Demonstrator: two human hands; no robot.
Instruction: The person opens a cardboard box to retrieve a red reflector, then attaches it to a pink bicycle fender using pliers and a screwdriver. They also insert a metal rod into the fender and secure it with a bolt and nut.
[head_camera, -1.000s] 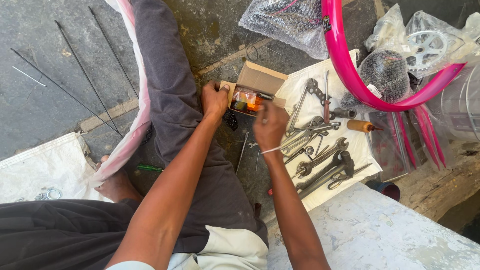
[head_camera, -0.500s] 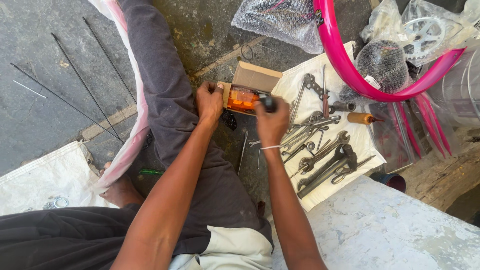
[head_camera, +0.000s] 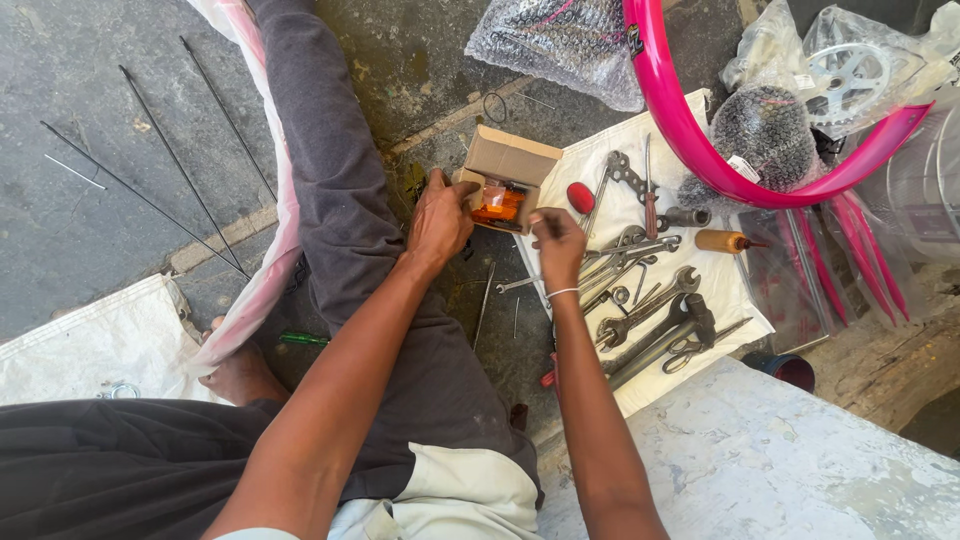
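Head view: your left hand (head_camera: 438, 222) now grips the cardboard box (head_camera: 508, 165) holding the orange part (head_camera: 497, 203); your right hand (head_camera: 558, 240), pinched shut beside the box, has let go of the screwdriver.

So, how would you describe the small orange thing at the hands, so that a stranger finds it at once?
Start from the big pink wheel rim and the white cloth covered with grey metal tools. At the cloth's left edge lies an open brown cardboard box, steadied by the left hand. The orange part sits at its mouth: the only clear, glossy orange piece there, unlike the matte red knob beside it.
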